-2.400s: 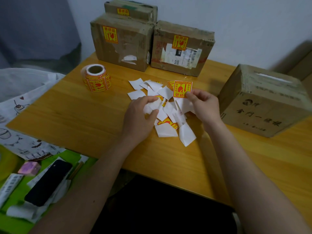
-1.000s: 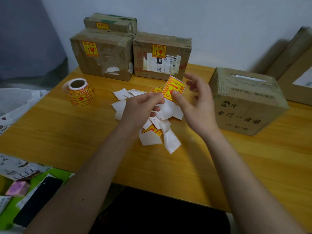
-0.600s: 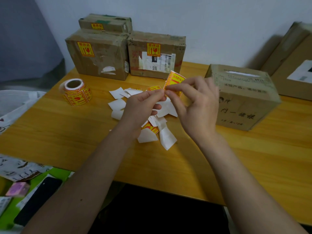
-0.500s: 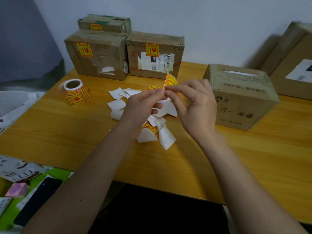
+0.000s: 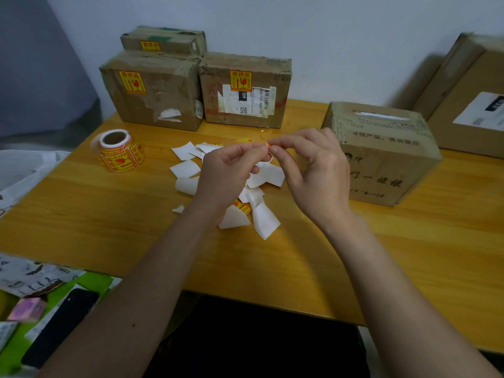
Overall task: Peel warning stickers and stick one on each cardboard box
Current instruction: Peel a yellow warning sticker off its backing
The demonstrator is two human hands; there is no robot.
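My left hand (image 5: 227,173) and my right hand (image 5: 313,173) meet above the table, both pinching one yellow-and-red warning sticker (image 5: 268,144); only a small corner of it shows between the fingertips. Below the hands lies a pile of white backing papers (image 5: 261,216) with a few stickers mixed in. A sticker roll (image 5: 120,151) stands at the left. Three boxes at the back carry stickers: a left box (image 5: 152,91), a small box (image 5: 163,42) stacked on it, and a middle box (image 5: 245,88). A plain cardboard box (image 5: 381,154) sits right of my right hand, with no sticker visible.
The wooden table (image 5: 409,255) runs across the view. More cardboard boxes (image 5: 469,105) lean by the wall at far right. A phone (image 5: 60,323) and a pink block (image 5: 27,309) lie on a green surface at the lower left. White cloth (image 5: 24,170) drapes at the left.
The sticker stood up in my right hand, then both hands closed on it. It has sunk between the fingertips until just a corner shows. The view shifted right.
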